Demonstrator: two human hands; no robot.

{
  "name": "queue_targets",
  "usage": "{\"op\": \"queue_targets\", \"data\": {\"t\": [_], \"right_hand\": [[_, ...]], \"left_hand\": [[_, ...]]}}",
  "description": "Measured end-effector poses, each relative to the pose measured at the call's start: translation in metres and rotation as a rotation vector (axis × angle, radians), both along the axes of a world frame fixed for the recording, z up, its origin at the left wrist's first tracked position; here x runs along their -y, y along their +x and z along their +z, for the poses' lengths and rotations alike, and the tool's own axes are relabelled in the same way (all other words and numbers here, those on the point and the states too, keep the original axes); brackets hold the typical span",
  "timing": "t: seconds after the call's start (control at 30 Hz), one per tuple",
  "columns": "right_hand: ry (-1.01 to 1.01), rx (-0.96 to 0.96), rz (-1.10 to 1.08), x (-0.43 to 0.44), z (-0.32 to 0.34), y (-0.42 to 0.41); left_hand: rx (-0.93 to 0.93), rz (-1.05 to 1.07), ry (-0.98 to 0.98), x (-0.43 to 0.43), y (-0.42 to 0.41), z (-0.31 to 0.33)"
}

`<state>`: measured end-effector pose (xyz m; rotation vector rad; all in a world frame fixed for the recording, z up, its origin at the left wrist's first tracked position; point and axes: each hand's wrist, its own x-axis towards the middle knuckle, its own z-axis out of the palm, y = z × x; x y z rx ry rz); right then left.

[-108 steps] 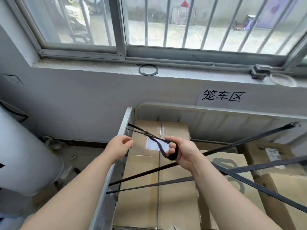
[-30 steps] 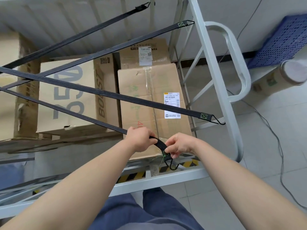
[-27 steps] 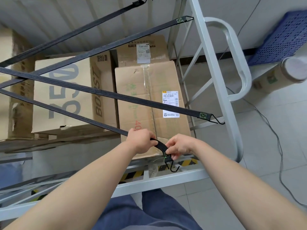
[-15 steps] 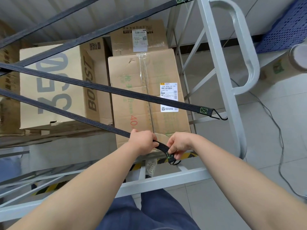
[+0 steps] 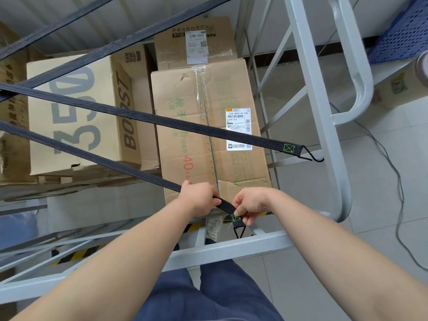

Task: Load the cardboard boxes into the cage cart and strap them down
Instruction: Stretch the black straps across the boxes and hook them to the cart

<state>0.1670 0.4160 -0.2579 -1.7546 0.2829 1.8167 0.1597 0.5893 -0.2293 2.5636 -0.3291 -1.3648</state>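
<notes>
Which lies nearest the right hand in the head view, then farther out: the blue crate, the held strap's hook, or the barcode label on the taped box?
1. Just below the right hand: held strap's hook.
2. Higher up, on the taped box: barcode label.
3. Far top right corner: blue crate.

Our two bare arms reach forward, side by side. Our left hand (image 5: 199, 198) curls round the strap (image 5: 92, 156). Our right hand (image 5: 252, 205) pinches its end.
</notes>
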Motion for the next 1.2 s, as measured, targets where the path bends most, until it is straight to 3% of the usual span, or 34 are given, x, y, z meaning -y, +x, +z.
{"op": "queue_targets", "data": {"t": [0.47, 0.77, 0.9, 1.2], "right_hand": [[0.035, 0.161, 0.103, 0.019, 0.041, 0.026], [0.080, 0.207, 0.371, -0.020, 0.074, 0.017], [0.062, 0.171, 0.363, -0.029, 0.082, 0.013], [-0.033, 0.280, 0.324, -0.040, 0.093, -0.003]], "left_hand": [[0.097, 0.055, -0.059, -0.002, 0.016, 0.020], [0.058, -0.069, 0.012, -0.047, 0.009, 0.053], [0.070, -0.048, 0.031, -0.062, 0.006, 0.057], [0.180, -0.008, 0.100, -0.105, 0.001, 0.066]]}}
